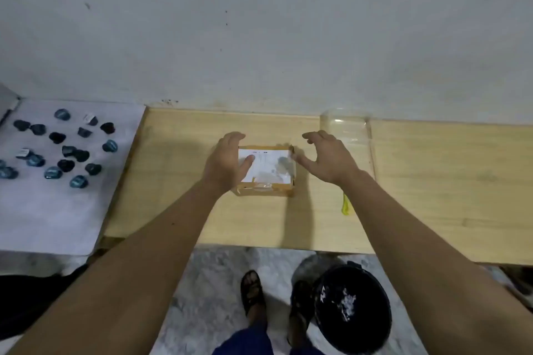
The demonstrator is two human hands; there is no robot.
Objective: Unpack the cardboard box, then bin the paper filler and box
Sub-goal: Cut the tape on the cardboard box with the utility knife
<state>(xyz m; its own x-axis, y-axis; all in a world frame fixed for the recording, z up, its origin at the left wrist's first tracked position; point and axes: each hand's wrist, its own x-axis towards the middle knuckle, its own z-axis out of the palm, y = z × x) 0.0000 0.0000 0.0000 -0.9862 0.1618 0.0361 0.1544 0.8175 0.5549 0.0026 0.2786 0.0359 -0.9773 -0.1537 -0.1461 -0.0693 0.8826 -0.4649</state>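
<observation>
A small cardboard box with a white shipping label on top sits closed on the wooden table. My left hand grips its left side, thumb resting on the label. My right hand hovers just off the box's right edge, fingers spread and curled, holding nothing. A black bin stands on the floor below the table's front edge, to the right of my feet, with white scraps inside.
A clear plastic container stands at the back of the table right of the box. A yellow-green strip lies near my right wrist. Several dark and blue small items lie on a white sheet at the left.
</observation>
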